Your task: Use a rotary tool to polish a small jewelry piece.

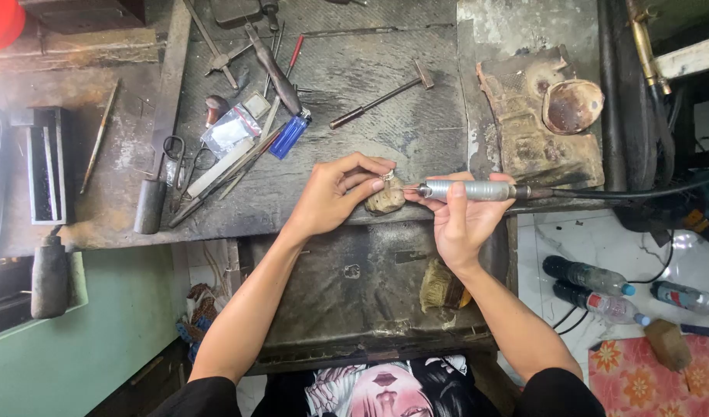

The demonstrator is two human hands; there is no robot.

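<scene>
My left hand pinches a small silver ring between thumb and fingertips, resting it against a worn wooden bench peg at the front edge of the workbench. My right hand grips a metal rotary handpiece held level, its thin bit pointing left and touching the ring. A black flexible shaft runs from the handpiece off to the right.
The dark bench carries a small hammer, a blue lighter, scissors, pliers, files and a plastic bag. A charred block with a shell dish sits at right. Plastic bottles lie on the floor.
</scene>
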